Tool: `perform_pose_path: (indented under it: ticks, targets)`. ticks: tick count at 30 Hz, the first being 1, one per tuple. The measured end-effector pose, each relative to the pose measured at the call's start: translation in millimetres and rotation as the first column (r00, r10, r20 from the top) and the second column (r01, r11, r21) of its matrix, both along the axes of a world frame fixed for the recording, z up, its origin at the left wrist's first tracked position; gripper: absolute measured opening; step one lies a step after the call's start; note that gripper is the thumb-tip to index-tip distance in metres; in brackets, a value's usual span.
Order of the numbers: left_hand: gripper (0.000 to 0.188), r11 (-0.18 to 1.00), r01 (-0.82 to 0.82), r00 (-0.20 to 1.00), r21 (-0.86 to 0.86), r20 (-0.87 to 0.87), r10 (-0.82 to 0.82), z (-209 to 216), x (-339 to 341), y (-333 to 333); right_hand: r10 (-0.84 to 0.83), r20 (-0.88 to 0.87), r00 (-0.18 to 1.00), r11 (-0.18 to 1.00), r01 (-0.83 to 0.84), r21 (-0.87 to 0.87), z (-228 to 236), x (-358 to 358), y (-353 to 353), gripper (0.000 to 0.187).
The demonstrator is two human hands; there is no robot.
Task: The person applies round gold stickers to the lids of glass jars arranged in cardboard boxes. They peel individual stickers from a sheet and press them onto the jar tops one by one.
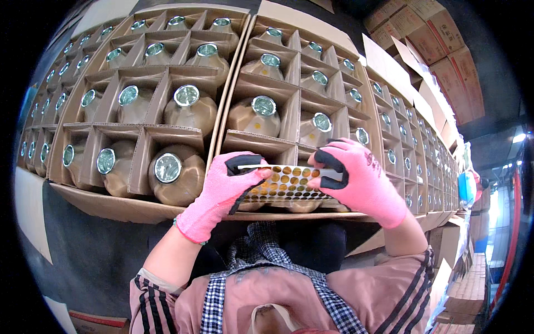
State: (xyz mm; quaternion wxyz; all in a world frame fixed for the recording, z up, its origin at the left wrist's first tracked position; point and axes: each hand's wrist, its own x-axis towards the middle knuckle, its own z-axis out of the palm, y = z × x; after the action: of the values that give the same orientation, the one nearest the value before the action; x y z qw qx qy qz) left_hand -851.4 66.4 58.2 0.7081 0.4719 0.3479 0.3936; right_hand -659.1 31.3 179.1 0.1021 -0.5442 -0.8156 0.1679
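Note:
A white sheet of round gold stickers (289, 179) is stretched between my hands, above the near edge of an open carton. My left hand (225, 186), in a pink glove with black fingertips, pinches the sheet's left end. Its right end is gripped by my right hand (361, 181), gloved the same way, with thumb and fingers closed on it. Below and beyond the sheet, round glass bottles (257, 123) with greenish open necks stand in the carton's cardboard dividers (287, 108). Small yellow dots show on several of them. The sheet and hands partly hide the nearest row.
To the left stands another divided carton (128, 209) of similar bottles (186, 172), with more at the far left. A long row of bottle cartons (397, 131) curves away to the right. Closed cardboard boxes (439, 44) are stacked at the back right. Dark floor (105, 245) shows at the near left.

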Motion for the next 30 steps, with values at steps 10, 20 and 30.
perform_pose_path:
  ticks: [10, 20, 30]
  targets:
    - [0.011, 0.987, 0.026, 0.999, 0.156, -0.022, -0.023, 0, -1, -2, -0.048, -0.073, 0.996, 0.981, 0.061, 0.184, -17, 8, -16, 0.022]
    - [0.012, 0.999, 0.020, 1.000, 0.044, -0.006, -0.020, 2, 0, -2, -0.036, -0.005, 0.999, 0.943, 0.036, 0.331, -21, 6, -21, 0.020]
    - [0.014, 0.999, 0.033, 0.999, 0.026, -0.005, -0.033, -2, -2, 0, 0.081, 0.132, 0.988, 0.886, -0.132, 0.445, -21, 7, -20, 0.020]
